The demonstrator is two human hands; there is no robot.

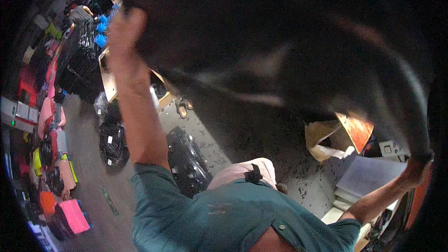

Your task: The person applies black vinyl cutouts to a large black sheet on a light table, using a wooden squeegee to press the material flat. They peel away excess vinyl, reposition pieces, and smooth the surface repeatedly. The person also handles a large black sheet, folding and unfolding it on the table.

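Note:
A large black sheet of thin, soft material, perhaps fabric, is spread in the air before me and fills the upper part of the head view. Raised at the upper left, my left hand grips one edge of it; the hand is blurred and its fingers partly merge with the dark sheet. At the far right my right hand is closed around a gathered part of the same sheet, lower down. Between my hands the sheet billows with soft folds, smeared by motion. It hides the surface behind it.
Black plastic bundles lie on the floor at left, another beside me. Sandals sit nearby. At right are stacked pale sheets and an open carton. Colourful fabric piles line the left; a person bends far off.

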